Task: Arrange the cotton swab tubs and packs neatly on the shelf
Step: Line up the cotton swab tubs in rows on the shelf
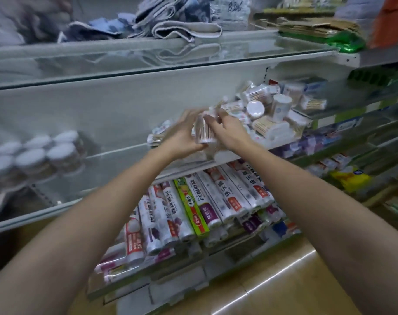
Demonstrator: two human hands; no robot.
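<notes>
A round clear cotton swab tub (204,130) is held between both hands at the middle of the glass shelf (116,151). My left hand (182,135) cups its left side and my right hand (227,130) grips its right side from above. To the right lies a jumbled heap of swab tubs and packs (268,110). Another tub (153,138) lies on its side just left of my left hand. At the far left, several white-lidded tubs (34,155) stand in neat rows. The picture is blurred by motion.
Folded towels (170,21) lie on the glass shelf above. Below, rolls of plastic wrap and bags (193,208) fill a lower shelf. More packaged goods (352,176) sit on shelves to the right. The stretch of glass shelf between the neat tubs and my hands holds nothing.
</notes>
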